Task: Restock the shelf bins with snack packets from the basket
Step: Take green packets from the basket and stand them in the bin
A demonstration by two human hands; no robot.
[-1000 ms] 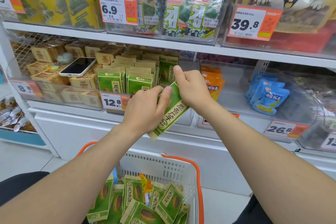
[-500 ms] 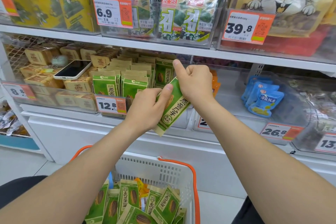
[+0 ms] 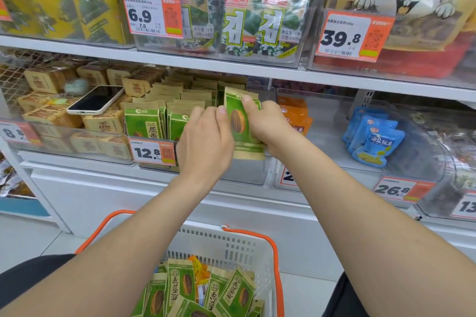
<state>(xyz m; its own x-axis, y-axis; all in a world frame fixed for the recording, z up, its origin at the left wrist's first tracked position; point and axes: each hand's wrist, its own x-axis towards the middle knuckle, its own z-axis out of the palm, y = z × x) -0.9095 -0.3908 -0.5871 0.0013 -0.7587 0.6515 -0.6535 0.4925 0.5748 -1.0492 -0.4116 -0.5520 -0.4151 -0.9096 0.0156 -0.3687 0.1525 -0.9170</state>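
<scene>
A green sunflower-seed packet (image 3: 238, 121) stands upright at the right end of the clear shelf bin (image 3: 247, 170), among several rows of the same green packets (image 3: 144, 123). My left hand (image 3: 206, 141) pinches its left edge with the thumb. My right hand (image 3: 265, 123) grips its right side, forefinger on the top corner. Below, a white basket with orange handles (image 3: 242, 244) holds several more green packets (image 3: 185, 285) and an orange one.
A phone (image 3: 96, 99) lies on brown boxed snacks in the left bin. Orange packets (image 3: 296, 116) and blue packets (image 3: 371, 139) sit in bins to the right. Seaweed packs (image 3: 257, 20) fill the shelf above. Price tags line the bin fronts.
Both hands have lifted the green packet from a tilted position in front of the bin and turned it upright into the bin's right end.
</scene>
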